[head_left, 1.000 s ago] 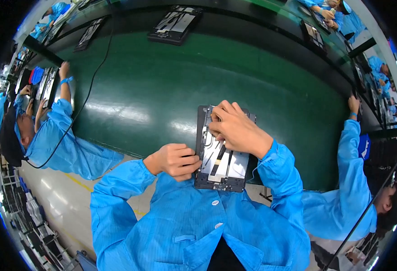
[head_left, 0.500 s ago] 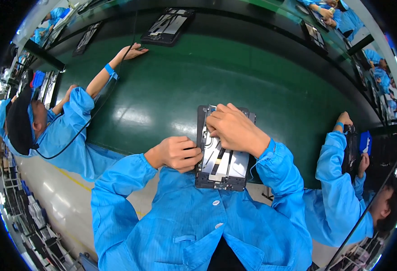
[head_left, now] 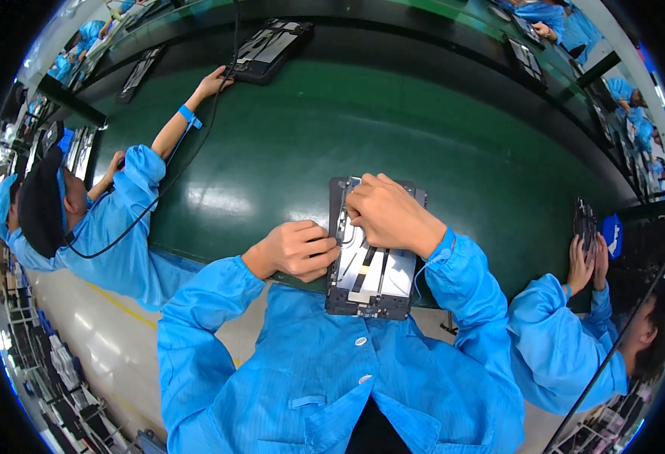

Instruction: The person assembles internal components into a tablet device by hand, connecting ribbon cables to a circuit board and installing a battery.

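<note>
An opened tablet (head_left: 378, 281) lies in front of me at the near edge of the green bench, its silvery inner panels and black ribbon cables showing. My left hand (head_left: 296, 250) has its fingers curled, the tips gripping the tablet's left edge. Over the tablet's upper part bends my right hand (head_left: 397, 212), fingers drawn together and pointing down near the upper left side. What those fingertips pinch, if anything, is hidden beneath the hand. A thin blue cord runs from my right wrist strap.
The green bench top (head_left: 287, 144) stretches ahead. At the far left, a co-worker's hand (head_left: 213, 82) touches another opened tablet (head_left: 275, 47). On the right, a second co-worker's hands (head_left: 586, 261) hold a dark device (head_left: 584, 219) beside a blue box (head_left: 612, 236). A dark raised rail (head_left: 415, 53) runs behind.
My hands stay nearly in place on the tablet. The left co-worker has reached the far tablet, which has shifted slightly nearer. The right co-worker's raised hand has come down to the dark device.
</note>
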### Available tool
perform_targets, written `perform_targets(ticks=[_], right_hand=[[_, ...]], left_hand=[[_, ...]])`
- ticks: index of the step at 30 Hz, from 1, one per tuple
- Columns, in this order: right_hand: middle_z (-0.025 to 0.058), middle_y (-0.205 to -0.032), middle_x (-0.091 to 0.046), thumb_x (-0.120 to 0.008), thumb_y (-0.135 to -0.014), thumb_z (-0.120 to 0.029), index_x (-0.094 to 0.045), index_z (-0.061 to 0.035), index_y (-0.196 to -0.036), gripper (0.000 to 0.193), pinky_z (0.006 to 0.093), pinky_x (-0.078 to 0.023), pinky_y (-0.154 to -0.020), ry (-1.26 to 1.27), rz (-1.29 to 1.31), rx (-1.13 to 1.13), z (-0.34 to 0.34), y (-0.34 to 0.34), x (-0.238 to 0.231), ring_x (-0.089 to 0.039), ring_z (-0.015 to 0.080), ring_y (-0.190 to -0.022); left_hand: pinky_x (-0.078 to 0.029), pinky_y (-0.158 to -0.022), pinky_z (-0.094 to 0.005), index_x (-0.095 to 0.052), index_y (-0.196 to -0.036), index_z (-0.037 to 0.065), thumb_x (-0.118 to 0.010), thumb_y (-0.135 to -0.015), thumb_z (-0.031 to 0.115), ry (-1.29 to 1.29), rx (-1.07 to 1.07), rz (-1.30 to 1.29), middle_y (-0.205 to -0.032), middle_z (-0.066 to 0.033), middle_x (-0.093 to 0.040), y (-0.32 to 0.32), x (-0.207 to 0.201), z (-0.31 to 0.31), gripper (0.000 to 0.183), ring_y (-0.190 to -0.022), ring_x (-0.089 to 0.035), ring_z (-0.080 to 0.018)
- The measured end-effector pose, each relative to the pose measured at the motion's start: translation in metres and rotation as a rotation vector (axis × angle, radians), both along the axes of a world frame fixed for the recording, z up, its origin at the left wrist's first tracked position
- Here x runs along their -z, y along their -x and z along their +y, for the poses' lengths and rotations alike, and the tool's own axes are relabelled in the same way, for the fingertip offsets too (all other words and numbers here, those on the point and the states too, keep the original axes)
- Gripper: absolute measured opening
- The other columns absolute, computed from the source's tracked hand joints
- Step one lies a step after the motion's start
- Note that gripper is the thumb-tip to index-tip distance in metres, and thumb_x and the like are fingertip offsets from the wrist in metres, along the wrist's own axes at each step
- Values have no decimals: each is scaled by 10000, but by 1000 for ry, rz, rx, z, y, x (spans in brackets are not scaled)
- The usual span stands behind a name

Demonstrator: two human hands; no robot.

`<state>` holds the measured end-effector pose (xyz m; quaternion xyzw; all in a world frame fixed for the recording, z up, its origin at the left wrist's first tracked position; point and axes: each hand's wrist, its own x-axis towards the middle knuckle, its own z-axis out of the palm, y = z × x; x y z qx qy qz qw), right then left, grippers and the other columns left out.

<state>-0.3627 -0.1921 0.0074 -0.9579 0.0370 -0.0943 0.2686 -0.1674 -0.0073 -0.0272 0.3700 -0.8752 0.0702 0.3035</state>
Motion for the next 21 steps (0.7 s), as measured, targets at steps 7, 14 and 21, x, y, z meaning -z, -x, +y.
perform_targets(ticks=[7, 14, 21], right_hand=[[130, -901, -708, -793, -814, -54, -684, -51, -817, 108, 493, -514, -891, -19, -3, 4, -2, 1, 2, -654, 346, -995], [123, -885, -717, -802, -813, -60, -698, -49, -826, 105, 470, -507, -883, -15, -29, 5, -2, 2, 8, -656, 339, -993], [110, -888, -729, -803, -801, -59, -700, -52, -826, 106, 466, -507, -883, -7, -16, 6, -2, 2, 8, -650, 334, -992]], left_hand=[[-583, -671, -344, -802, -1041, 3, -764, -701, 147, -2, 26, 24, -992, -101, -757, 0, -1, -3, 371, -786, -707, -224], [-591, -658, -351, -793, -1037, -25, -747, -695, 117, -15, 35, 67, -983, -118, -751, 1, -1, -4, 372, -759, -703, -234], [-608, -675, -367, -788, -1037, -35, -748, -690, 96, -60, 43, 95, -991, -124, -741, 2, 1, -6, 373, -769, -704, -244]])
